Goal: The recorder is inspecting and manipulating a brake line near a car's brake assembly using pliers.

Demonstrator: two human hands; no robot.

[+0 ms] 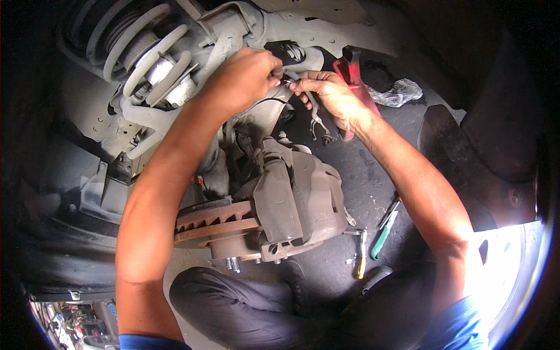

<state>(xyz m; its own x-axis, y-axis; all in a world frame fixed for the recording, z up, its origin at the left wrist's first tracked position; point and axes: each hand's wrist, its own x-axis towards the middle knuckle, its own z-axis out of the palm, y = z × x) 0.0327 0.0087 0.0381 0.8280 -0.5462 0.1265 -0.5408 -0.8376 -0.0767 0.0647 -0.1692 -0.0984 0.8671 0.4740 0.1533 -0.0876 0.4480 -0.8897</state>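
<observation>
Up near the suspension arm, my left hand is closed, its fingertips hiding whatever they grip. My right hand sits just right of it, thumb and fingers pinched on a thin grey cable. The cable hangs below the fingers and ends in bent, loose-looking strands. A small light tip shows between the two hands. Below them is a dusty brake caliper, mounted over a rusty-edged brake disc with studs pointing down.
A coil spring stands upper left. To the right of my hands are a red metal stand and crumpled clear plastic. On the dark floor lie a green-handled tool and a yellow-handled tool. My legs are folded below the disc.
</observation>
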